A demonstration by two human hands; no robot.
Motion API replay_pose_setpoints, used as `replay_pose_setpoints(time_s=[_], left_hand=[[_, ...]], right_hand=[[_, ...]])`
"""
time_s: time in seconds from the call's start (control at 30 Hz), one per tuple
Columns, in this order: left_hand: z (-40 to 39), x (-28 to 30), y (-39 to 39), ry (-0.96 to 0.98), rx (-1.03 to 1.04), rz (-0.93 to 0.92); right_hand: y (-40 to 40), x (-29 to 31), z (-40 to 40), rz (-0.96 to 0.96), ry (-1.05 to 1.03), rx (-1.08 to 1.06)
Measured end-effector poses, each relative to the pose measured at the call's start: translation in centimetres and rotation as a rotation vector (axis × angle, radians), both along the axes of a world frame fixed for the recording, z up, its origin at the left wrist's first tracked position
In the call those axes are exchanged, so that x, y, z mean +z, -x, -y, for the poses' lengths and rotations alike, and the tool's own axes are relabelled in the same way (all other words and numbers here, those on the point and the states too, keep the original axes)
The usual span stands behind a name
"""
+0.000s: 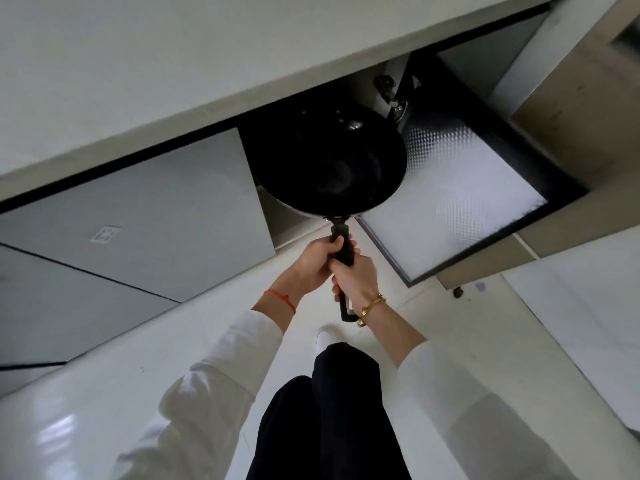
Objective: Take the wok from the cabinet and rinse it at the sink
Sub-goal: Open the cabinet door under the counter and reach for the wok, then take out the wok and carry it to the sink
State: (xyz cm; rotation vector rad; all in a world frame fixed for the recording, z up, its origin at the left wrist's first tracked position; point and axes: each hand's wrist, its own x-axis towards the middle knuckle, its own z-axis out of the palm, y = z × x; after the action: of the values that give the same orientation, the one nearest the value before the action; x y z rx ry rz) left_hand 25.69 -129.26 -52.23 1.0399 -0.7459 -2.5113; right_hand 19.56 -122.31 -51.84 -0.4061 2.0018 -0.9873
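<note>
A black wok (329, 161) with a long black handle hangs level in the mouth of the open lower cabinet (391, 84), its far half still under the countertop. Both hands grip the handle. My left hand (315, 261) wraps the handle close to the bowl. My right hand (356, 278) holds it just behind, nearer the handle's end. The sink is out of view.
The cabinet door (460, 188) stands swung open to the right, its textured silver inner face toward me. A pale countertop (173, 64) overhangs the cabinet. Closed grey doors (145, 216) lie to the left. My legs and one white shoe (325, 337) are on the glossy white floor.
</note>
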Motion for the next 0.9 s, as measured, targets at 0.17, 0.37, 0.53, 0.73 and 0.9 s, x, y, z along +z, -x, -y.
replay_pose_setpoints(time_s=[0.17,0.37,0.53,0.73,0.9], left_hand=[[-5.2,3.5,-1.4,-0.06,-0.062,0.048],[-11.2,9.3,-3.7,-0.094,-0.112,0.092],[-15.8,15.2,-6.0,-0.143,-0.126,0.109],[-20.9,21.5,-8.9,-0.1,-0.202,0.116],[-23.7,25.7,-10.5,-0.009,-0.238,0.095]], right_hand=[[-1.7,4.0,-5.8,0.028,-0.038,-0.018],[-4.5,9.5,-12.3,0.01,-0.07,-0.036],[-7.1,14.8,-17.3,0.028,-0.073,-0.087],[-10.2,20.9,-22.8,0.024,-0.047,-0.122],[-11.6,25.2,-25.8,-0.054,-0.021,-0.095]])
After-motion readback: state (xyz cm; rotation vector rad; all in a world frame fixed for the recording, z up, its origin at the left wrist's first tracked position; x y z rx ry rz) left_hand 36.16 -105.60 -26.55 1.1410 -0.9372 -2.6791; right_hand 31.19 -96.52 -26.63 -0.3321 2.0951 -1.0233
